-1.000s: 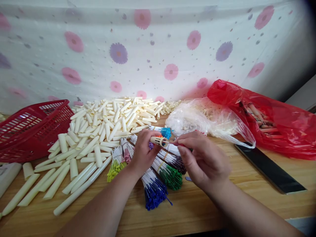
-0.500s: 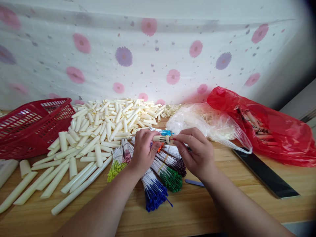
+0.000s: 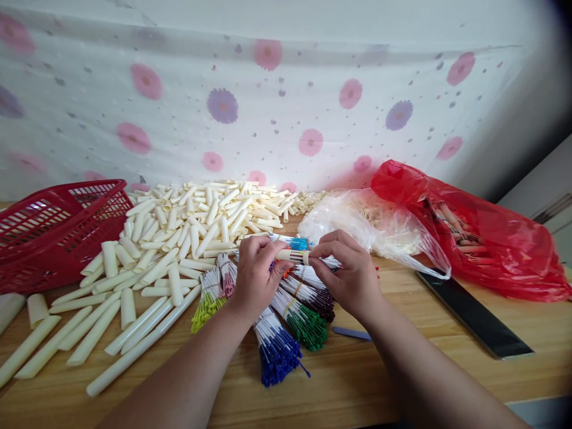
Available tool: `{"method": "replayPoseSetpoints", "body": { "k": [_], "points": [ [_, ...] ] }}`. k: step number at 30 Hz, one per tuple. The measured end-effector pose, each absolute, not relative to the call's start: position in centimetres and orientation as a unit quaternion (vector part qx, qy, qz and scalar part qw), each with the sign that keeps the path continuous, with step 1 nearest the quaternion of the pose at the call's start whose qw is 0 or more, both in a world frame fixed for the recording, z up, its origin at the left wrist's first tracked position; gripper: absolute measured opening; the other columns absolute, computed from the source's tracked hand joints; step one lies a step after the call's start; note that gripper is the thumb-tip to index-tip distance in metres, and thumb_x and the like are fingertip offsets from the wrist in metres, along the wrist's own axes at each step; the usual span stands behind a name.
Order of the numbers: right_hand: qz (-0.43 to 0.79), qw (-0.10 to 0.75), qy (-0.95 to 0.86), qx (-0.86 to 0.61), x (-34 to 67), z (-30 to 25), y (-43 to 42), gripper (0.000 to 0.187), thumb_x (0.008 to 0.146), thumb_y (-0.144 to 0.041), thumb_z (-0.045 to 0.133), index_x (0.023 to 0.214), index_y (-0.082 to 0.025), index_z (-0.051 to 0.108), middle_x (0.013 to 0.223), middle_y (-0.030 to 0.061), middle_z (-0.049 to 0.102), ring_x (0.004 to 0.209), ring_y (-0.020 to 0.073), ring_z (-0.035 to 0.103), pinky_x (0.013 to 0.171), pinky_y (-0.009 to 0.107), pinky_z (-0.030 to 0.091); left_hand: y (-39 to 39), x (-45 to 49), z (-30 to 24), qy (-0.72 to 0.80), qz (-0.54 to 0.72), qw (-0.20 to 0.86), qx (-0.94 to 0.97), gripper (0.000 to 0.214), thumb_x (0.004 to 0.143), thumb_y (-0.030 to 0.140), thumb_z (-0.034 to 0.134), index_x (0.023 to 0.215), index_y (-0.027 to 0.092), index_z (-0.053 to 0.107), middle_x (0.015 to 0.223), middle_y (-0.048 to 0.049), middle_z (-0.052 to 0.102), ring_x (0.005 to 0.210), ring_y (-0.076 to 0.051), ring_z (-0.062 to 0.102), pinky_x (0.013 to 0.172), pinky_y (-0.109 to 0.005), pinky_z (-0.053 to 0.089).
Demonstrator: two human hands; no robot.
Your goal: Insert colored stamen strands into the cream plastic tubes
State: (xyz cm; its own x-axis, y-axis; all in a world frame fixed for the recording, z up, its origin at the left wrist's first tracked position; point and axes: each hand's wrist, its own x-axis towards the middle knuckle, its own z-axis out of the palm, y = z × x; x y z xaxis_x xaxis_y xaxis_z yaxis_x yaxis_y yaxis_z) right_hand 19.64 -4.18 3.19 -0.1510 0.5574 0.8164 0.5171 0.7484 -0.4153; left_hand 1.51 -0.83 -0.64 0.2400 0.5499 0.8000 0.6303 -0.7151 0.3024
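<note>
Near the middle of the head view, my left hand [image 3: 257, 271] is closed around a short cream pen barrel [image 3: 292, 256] with dark slots along its side. The barrel lies level, its slotted end pointing right. My right hand [image 3: 346, 271] pinches at that end, fingertips against it; whatever is between them is hidden. Under and around both hands lie bundles of white pen refills with coloured ends: blue refills [image 3: 279, 351], green refills [image 3: 308, 325], yellow-green refills [image 3: 208, 304], pink refills [image 3: 227, 274] and light-blue refills [image 3: 295, 242]. Dark-ended refills [image 3: 319, 298] sit below the right hand.
A heap of cream tubes [image 3: 179, 229] fills the left, beside a red basket [image 3: 67, 226]. On the right are a clear plastic bag [image 3: 344, 217], a red plastic bag [image 3: 513, 244] holding slotted barrels, and a dark flat strip [image 3: 473, 316]. A purple stick [image 3: 352, 333] lies nearer.
The red piece that showed between the barrel's end and my right fingers is now out of sight. My right fingertips have closed up against the barrel. The view has shifted slightly.
</note>
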Motion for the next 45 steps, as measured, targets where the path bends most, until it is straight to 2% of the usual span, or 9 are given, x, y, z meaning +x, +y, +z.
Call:
{"method": "replayPoseSetpoints", "body": {
  "k": [6,11,19,23,27,30,32,40,45],
  "points": [
    [0.124,0.56,-0.716,-0.398,19.2,2.8,-4.1,0.009,0.077,-0.011,0.059,0.073,-0.018,0.064,0.074,0.002,0.061,0.071,0.014,0.058,0.062,0.027,0.047,-0.8,1.4,-0.5,-0.389,-0.488,0.084,-0.777,0.037,0.088,0.047,0.048,0.103,0.019,0.065,0.09,-0.0073,0.05,0.087,-0.022,0.048,0.079,-0.037,0.042],
    [0.263,0.586,-0.642,-0.417,18.7,1.7,-3.8,0.01,0.081,-0.023,0.06,0.076,-0.018,0.066,0.077,0.0029,0.062,0.072,0.0145,0.057,0.065,0.028,0.045,-0.7,1.4,-0.5,-0.414,-0.484,0.119,-0.762,0.033,0.086,0.047,0.053,0.1,0.02,0.067,0.089,-0.0072,0.05,0.086,-0.023,0.047,0.078,-0.038,0.041],
    [0.464,0.594,-0.517,-0.405,18.4,2.0,-3.6,0.019,0.069,-0.033,0.07,0.066,-0.016,0.063,0.058,-0.0032,0.054,0.056,0.0097,0.045,0.056,0.025,0.035,-0.6,1.3,-0.7,-0.419,-0.477,0.131,-0.761,0.03,0.083,0.044,0.058,0.1,0.021,0.068,0.088,-0.0073,0.052,0.085,-0.023,0.046,0.077,-0.037,0.04],
    [0.51,0.602,-0.496,-0.363,18.4,2.3,-3.7,0.016,0.066,-0.031,0.072,0.065,-0.016,0.067,0.06,-0.0014,0.058,0.056,0.0097,0.045,0.057,0.025,0.036,-0.5,1.3,-0.6,-0.431,-0.484,0.095,-0.756,0.03,0.084,0.045,0.056,0.098,0.021,0.068,0.087,-0.007,0.053,0.085,-0.023,0.047,0.079,-0.037,0.04],
    [0.44,0.65,-0.53,-0.319,18.9,2.3,-3.7,0.011,0.073,-0.029,0.068,0.071,-0.019,0.072,0.069,0.0012,0.061,0.058,0.0105,0.048,0.057,0.026,0.039,-0.3,1.5,-1.0,-0.406,-0.521,-0.089,-0.746,0.037,0.088,0.051,0.046,0.094,0.019,0.063,0.088,-0.0064,0.057,0.087,-0.022,0.052,0.08,-0.036,0.043],
    [0.312,0.704,-0.565,-0.296,19.4,2.1,-3.7,0.01,0.08,-0.025,0.062,0.077,-0.022,0.072,0.072,0.0009,0.06,0.064,0.0126,0.053,0.06,0.028,0.042,-0.3,1.5,-1.6,-0.345,-0.545,-0.307,-0.699,0.046,0.089,0.058,0.036,0.087,0.019,0.06,0.081,-0.004,0.06,0.075,-0.019,0.054,0.071,-0.033,0.045],
    [0.233,0.713,-0.589,-0.301,19.7,2.0,-3.8,0.012,0.083,-0.022,0.059,0.081,-0.024,0.071,0.072,0.001,0.059,0.069,0.0146,0.055,0.062,0.029,0.044,-0.4,1.6,-1.9,-0.304,-0.545,-0.393,-0.675,0.052,0.088,0.063,0.033,0.081,0.019,0.061,0.079,-0.0042,0.061,0.071,-0.019,0.053,0.067,-0.032,0.045],
    [0.061,0.637,-0.697,-0.324,19.8,2.4,-4.8,0.017,0.084,-0.012,0.056,0.092,-0.021,0.068,0.079,0.003,0.06,0.076,0.0153,0.057,0.067,0.031,0.045,-0.8,1.7,-1.5,-0.274,-0.517,-0.441,-0.68,0.063,0.084,0.07,0.025,0.067,0.019,0.058,0.068,-0.0063,0.056,0.063,-0.018,0.047,0.06,-0.033,0.039],
    [0.035,0.628,-0.698,-0.341,19.6,2.3,-4.3,0.016,0.085,-0.012,0.054,0.091,-0.019,0.067,0.076,0.0041,0.061,0.073,0.0158,0.057,0.065,0.031,0.046,-0.8,1.6,-1.4,-0.282,-0.506,-0.468,-0.667,0.067,0.081,0.074,0.024,0.059,0.019,0.056,0.055,-0.0021,0.042,0.055,-0.016,0.04,0.054,-0.032,0.033]
  ]
}}
